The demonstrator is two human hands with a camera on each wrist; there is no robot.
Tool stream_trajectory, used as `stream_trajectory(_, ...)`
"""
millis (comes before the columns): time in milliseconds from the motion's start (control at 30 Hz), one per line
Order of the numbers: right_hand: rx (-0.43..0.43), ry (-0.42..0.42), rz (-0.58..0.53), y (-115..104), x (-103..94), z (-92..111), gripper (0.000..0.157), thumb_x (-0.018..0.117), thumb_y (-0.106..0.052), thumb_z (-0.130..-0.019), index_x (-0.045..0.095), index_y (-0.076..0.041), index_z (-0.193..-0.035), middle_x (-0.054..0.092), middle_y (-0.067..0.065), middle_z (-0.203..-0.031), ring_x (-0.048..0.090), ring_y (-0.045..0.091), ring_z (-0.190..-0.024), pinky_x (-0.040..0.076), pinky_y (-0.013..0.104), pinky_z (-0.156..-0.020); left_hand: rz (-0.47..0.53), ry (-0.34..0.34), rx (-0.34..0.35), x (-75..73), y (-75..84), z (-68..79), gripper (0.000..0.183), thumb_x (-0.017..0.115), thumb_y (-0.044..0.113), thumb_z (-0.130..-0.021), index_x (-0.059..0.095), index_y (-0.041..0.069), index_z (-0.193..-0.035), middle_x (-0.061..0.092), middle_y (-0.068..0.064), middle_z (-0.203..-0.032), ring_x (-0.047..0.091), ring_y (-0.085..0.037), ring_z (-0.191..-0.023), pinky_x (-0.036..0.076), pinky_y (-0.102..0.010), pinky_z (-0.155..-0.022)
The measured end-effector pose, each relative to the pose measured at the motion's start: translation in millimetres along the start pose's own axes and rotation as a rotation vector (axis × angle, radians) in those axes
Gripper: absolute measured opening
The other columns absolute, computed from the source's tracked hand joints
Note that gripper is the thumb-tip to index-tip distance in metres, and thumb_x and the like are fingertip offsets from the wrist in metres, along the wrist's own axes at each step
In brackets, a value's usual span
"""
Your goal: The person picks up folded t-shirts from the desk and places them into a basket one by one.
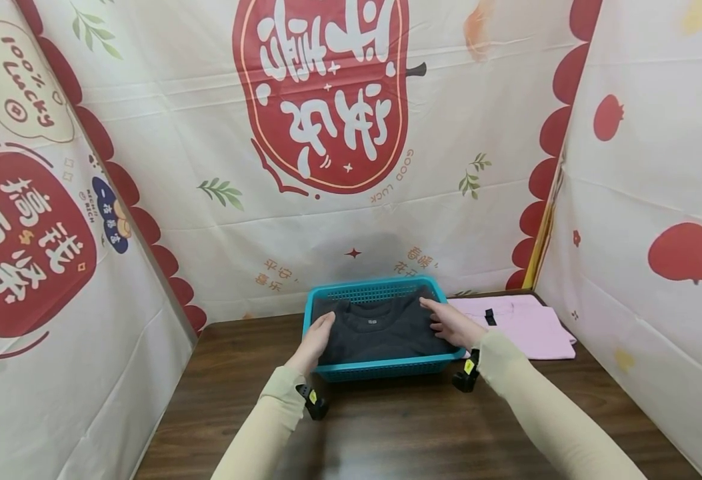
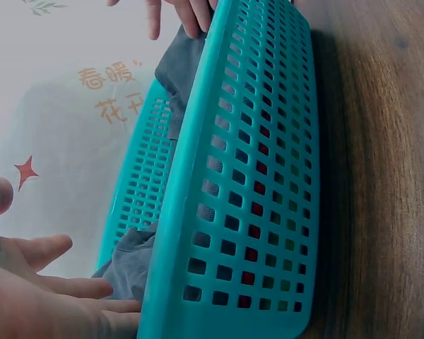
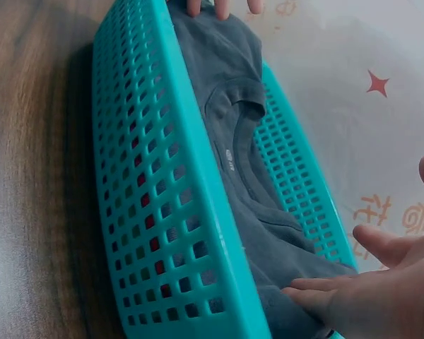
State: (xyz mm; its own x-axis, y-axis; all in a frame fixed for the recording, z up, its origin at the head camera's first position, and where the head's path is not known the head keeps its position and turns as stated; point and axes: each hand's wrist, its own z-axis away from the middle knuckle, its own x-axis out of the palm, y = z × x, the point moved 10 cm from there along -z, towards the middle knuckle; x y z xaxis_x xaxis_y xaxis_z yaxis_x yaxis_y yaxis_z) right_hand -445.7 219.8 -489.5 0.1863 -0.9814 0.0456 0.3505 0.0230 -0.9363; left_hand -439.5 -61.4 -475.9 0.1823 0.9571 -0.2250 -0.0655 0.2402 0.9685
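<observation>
A dark grey shirt (image 1: 381, 341) lies folded in a teal plastic basket (image 1: 387, 367), its round neckline and small pale label facing up. My left hand (image 1: 315, 340) is at the basket's left end, its extended fingers (image 2: 78, 287) touching the grey cloth just inside the rim. At the other end, my right hand (image 1: 455, 323) rests its fingertips on the shirt, fingers fairly straight and thumb apart. In the right wrist view the cloth bunches slightly near those fingers (image 3: 318, 286). Red and other colours show through the basket's holes, beneath the grey shirt.
A folded pink garment (image 1: 525, 330) with a small black tag (image 1: 491, 317) lies on the wooden table (image 1: 375, 427), right of the basket. Printed cloth walls (image 1: 159, 267) enclose the table at the back and both sides. Each wrist wears a black camera strap.
</observation>
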Motion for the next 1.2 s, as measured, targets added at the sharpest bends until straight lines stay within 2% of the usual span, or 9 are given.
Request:
stream_trajectory(200, 0.003, 0.005, 0.023, 6, -0.1, -3, 0.068, 0.041, -0.039, -0.104, 0.016, 0.001, -0.153, -0.005, 0.034, -0.154, 0.004, 0.051, -0.141, 0.009, 0.057, -0.113, 0.000, -0.007, -0.008, -0.9, -7.1, -0.5, 0.067, 0.040, 0.052, -0.101, 0.034, 0.007, -0.150, 0.029, -0.016, -0.155, 0.022, -0.040, -0.141, 0.019, -0.060, -0.110)
stream_trajectory(333, -0.003, 0.004, 0.026, 6, -0.9, -4, 0.068, 0.040, -0.037, -0.104, 0.018, 0.004, -0.152, -0.006, 0.034, -0.154, 0.003, 0.050, -0.141, 0.008, 0.057, -0.113, -0.023, -0.007, 0.010, -0.9, -4.7, -0.1, 0.066, 0.041, 0.051, -0.101, 0.036, 0.007, -0.150, 0.031, -0.015, -0.154, 0.024, -0.039, -0.141, 0.021, -0.059, -0.110)
stream_trajectory(467, -0.019, 0.001, 0.023, 4, -1.7, -2, 0.071, 0.042, -0.036, -0.104, 0.011, 0.005, -0.153, -0.003, 0.035, -0.154, 0.006, 0.049, -0.142, 0.010, 0.056, -0.114, -0.039, -0.011, 0.037, 0.5, 0.2, 1.4, 0.063, 0.045, 0.045, -0.101, 0.036, 0.004, -0.149, 0.034, -0.018, -0.152, 0.029, -0.039, -0.139, 0.025, -0.058, -0.109)
stream_trajectory(600, -0.068, 0.018, 0.015, -3, -7.3, 7, 0.073, 0.044, -0.034, -0.104, 0.007, 0.005, -0.152, 0.010, 0.033, -0.154, 0.017, 0.045, -0.141, 0.021, 0.053, -0.112, 0.002, 0.007, 0.099, 5.2, 14.8, 7.2, 0.052, 0.051, 0.033, -0.101, 0.044, 0.004, -0.143, 0.043, -0.019, -0.145, 0.038, -0.036, -0.134, 0.029, -0.054, -0.108)
stream_trajectory(700, -0.155, 0.055, 0.059, -15, -17.0, 17, 0.069, 0.045, -0.036, -0.103, 0.019, 0.006, -0.150, 0.023, 0.031, -0.152, 0.029, 0.044, -0.137, 0.030, 0.053, -0.109, 0.029, 0.024, 0.192, 14.9, 35.3, 14.6, 0.040, 0.054, 0.026, -0.101, 0.054, 0.008, -0.136, 0.052, -0.014, -0.137, 0.046, -0.030, -0.128, 0.034, -0.051, -0.106)
stream_trajectory(867, -0.329, 0.172, 0.233, -36, -46.2, 40, 0.063, 0.047, -0.040, -0.102, 0.038, 0.006, -0.143, 0.040, 0.030, -0.142, 0.044, 0.045, -0.127, 0.040, 0.052, -0.102, -0.054, 0.023, 0.402, 48.1, 75.8, 36.4, 0.030, 0.054, 0.024, -0.101, 0.061, 0.015, -0.128, 0.060, -0.003, -0.125, 0.054, -0.022, -0.115, 0.045, -0.045, -0.096)
stream_trajectory(967, -0.396, 0.264, 0.345, -42, -70.2, 54, 0.058, 0.048, -0.039, -0.102, 0.043, 0.005, -0.140, 0.046, 0.029, -0.138, 0.051, 0.043, -0.120, 0.045, 0.050, -0.097, -0.125, 0.005, 0.519, 76.4, 93.2, 52.0, 0.028, 0.054, 0.023, -0.101, 0.062, 0.018, -0.127, 0.060, 0.000, -0.123, 0.055, -0.018, -0.112, 0.047, -0.039, -0.092)
stream_trajectory(1067, -0.439, 0.367, 0.467, -42, -95.2, 69, 0.054, 0.048, -0.037, -0.102, 0.048, 0.005, -0.137, 0.050, 0.028, -0.133, 0.054, 0.041, -0.116, 0.048, 0.049, -0.093, -0.184, -0.034, 0.605, 109.0, 103.2, 66.1, 0.028, 0.053, 0.025, -0.101, 0.062, 0.021, -0.127, 0.058, 0.004, -0.125, 0.054, -0.014, -0.114, 0.047, -0.037, -0.093)
stream_trajectory(1200, -0.453, 0.480, 0.603, -34, -124.2, 86, 0.051, 0.048, -0.035, -0.102, 0.052, 0.005, -0.133, 0.054, 0.028, -0.128, 0.054, 0.041, -0.114, 0.047, 0.052, -0.091, -0.252, -0.114, 0.670, 154.0, 107.7, 81.7, 0.029, 0.052, 0.028, -0.102, 0.060, 0.024, -0.129, 0.055, 0.007, -0.129, 0.052, -0.011, -0.119, 0.048, -0.034, -0.093)
